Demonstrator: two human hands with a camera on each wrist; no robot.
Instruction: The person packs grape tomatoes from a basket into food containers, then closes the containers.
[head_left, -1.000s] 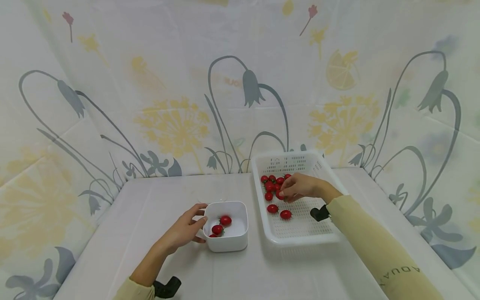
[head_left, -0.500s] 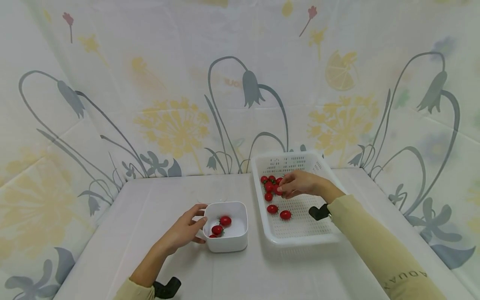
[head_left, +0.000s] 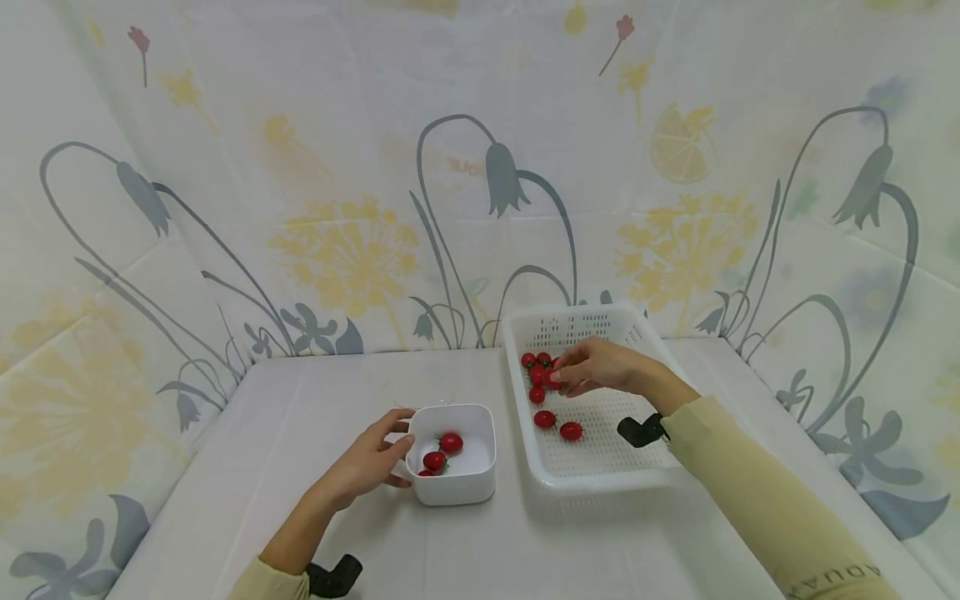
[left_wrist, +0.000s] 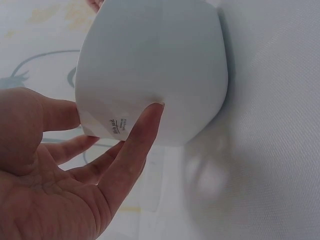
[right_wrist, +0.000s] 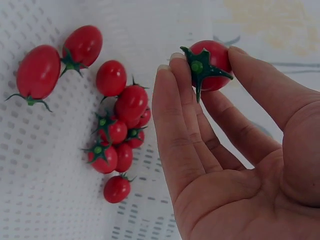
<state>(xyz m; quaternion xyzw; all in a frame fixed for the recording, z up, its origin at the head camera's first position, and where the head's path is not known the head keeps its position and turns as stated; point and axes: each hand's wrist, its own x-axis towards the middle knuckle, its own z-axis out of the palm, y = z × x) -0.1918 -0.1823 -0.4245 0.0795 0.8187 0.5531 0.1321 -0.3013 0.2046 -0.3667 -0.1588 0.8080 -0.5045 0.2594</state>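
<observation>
My left hand holds a small white square box by its left side, thumb at the rim and fingers along the outer wall. In the left wrist view the fingertips lie on the box's smooth wall, close to small printed lettering. A few red cherry tomatoes sit inside the box. Over the white perforated basket, my right hand pinches one cherry tomato between thumb and fingers, its green calyx showing in the right wrist view. Several more cherry tomatoes lie below in the basket.
The basket stands right of the box, a strip of white tablecloth between them. A floral-printed cloth rises behind and at both sides. Most tomatoes cluster along the basket's left part; two lie nearer the front.
My right hand has shifted slightly up and left over the basket with the pinched tomato. My left hand and the box have stayed in place.
</observation>
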